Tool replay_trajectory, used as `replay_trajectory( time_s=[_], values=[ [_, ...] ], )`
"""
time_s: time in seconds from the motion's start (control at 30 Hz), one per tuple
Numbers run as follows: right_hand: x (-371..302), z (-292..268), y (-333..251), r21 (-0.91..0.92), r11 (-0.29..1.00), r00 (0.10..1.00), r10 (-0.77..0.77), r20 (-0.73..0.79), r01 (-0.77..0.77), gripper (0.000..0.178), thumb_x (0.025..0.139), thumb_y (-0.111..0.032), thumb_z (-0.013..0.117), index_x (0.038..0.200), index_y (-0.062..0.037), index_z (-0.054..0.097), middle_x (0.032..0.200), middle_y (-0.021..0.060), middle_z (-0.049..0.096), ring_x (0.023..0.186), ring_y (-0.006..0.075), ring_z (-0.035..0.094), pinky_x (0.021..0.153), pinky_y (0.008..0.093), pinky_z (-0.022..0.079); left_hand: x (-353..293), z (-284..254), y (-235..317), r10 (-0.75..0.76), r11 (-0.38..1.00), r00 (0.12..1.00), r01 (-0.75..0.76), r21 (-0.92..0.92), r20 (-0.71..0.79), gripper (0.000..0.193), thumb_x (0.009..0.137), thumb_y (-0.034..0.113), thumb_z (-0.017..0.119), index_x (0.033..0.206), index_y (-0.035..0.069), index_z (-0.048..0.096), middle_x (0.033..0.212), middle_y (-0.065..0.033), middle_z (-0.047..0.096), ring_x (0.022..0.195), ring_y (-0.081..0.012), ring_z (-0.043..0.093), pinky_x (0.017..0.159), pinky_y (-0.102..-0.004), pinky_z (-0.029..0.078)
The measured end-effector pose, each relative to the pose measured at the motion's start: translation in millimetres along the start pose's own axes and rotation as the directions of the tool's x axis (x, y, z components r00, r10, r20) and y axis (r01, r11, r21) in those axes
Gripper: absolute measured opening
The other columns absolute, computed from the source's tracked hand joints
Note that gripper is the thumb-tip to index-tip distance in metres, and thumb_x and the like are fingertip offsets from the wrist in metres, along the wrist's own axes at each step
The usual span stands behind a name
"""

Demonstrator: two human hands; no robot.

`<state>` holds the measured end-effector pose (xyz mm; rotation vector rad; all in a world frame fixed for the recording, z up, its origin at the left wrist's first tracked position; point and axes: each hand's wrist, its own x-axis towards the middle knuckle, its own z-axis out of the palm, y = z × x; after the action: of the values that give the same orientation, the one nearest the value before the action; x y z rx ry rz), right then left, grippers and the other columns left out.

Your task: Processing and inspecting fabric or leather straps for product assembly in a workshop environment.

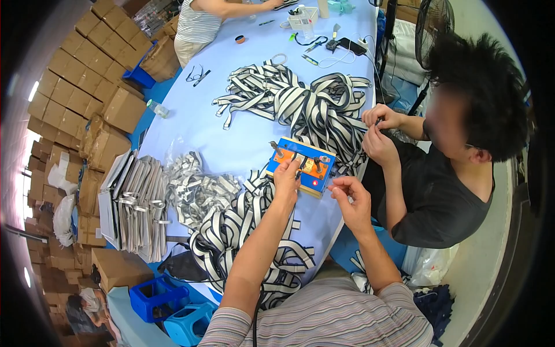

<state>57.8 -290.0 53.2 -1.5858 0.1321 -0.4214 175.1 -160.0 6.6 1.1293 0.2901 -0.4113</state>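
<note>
A small blue board with orange plates and upright metal posts, on a wooden base (315, 191), lies on the table in front of me. My left hand (286, 180) is over its near left side, fingers closed in a pinch on what looks like the end of a black-and-white strap (298, 157). To the right of the board, my right hand (352, 202) is raised with thumb and forefinger close together; anything between them is too small to make out. Black-and-white straps (231, 237) lie heaped beside my left forearm, and a larger bundle of straps (306, 101) lies beyond the board.
At my right a co-worker (451, 173) in black pinches something small. Another person (199, 26) stands at the far end. Grey strips (196, 185) and stacked folders (139, 208) lie left. A phone (351, 46) lies far right; blue stools (159, 298) stand below left.
</note>
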Motion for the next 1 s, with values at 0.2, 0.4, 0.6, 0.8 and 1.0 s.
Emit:
replay_trajectory(
  time_s=[0.2, 0.4, 0.6, 0.8, 1.0],
  values=[
    [1, 0, -2, 0.022, 1.000, 1.000, 0.005, -0.001, -0.005, 0.012, 0.079, -0.003, 0.053, 0.090, 0.0025, 0.052, 0.078, 0.0069, 0.058, 0.070, 0.0106, 0.057, 0.063, 0.0209, 0.045, -2, 1, -1, -0.002, 1.000, 1.000, 0.002, -0.020, -0.007, 0.007, 0.077, 0.016, 0.059, 0.076, 0.010, 0.054, 0.065, 0.0055, 0.054, 0.044, -0.0017, 0.039, 0.036, -0.0159, 0.023],
    [0, 0, -2, 0.023, 1.000, 1.000, 0.002, 0.001, -0.002, 0.013, 0.079, -0.003, 0.053, 0.090, 0.0026, 0.052, 0.078, 0.0084, 0.060, 0.068, 0.0103, 0.057, 0.063, 0.0209, 0.045, -4, 4, 0, 0.018, 0.999, 1.000, -0.018, -0.028, -0.004, 0.009, 0.077, 0.015, 0.058, 0.077, 0.008, 0.054, 0.065, 0.0035, 0.054, 0.040, -0.0024, 0.035, 0.034, -0.0171, 0.020],
    [-2, -1, -2, 0.023, 1.000, 1.000, 0.018, -0.003, -0.017, 0.013, 0.079, -0.003, 0.053, 0.091, 0.0024, 0.052, 0.078, 0.0086, 0.061, 0.067, 0.0103, 0.056, 0.063, 0.0212, 0.045, -7, 6, 2, 0.001, 0.999, 1.000, -0.001, -0.042, -0.007, 0.008, 0.078, 0.014, 0.058, 0.077, 0.008, 0.054, 0.065, 0.0035, 0.054, 0.041, -0.0022, 0.036, 0.034, -0.0169, 0.021],
    [-4, 0, 0, -0.004, 1.000, 1.000, 0.012, 0.012, -0.012, 0.013, 0.079, -0.003, 0.053, 0.090, 0.0023, 0.052, 0.079, 0.0087, 0.061, 0.067, 0.0106, 0.057, 0.063, 0.0216, 0.046, -8, 9, 6, 0.009, 0.999, 0.999, -0.010, -0.051, -0.031, 0.009, 0.078, 0.014, 0.056, 0.076, 0.008, 0.050, 0.060, 0.0011, 0.050, 0.033, -0.0054, 0.032, 0.030, -0.0186, 0.019],
    [-6, 2, -3, 0.022, 0.999, 1.000, 0.028, 0.007, -0.028, 0.013, 0.079, -0.004, 0.053, 0.090, 0.0022, 0.052, 0.078, 0.0088, 0.061, 0.067, 0.0105, 0.057, 0.063, 0.0216, 0.046, -6, 5, 9, -0.053, 0.998, 0.999, 0.054, -0.036, 0.006, 0.010, 0.078, 0.015, 0.056, 0.075, 0.008, 0.049, 0.061, 0.0009, 0.050, 0.033, -0.0057, 0.031, 0.030, -0.0190, 0.019]
  ],
)
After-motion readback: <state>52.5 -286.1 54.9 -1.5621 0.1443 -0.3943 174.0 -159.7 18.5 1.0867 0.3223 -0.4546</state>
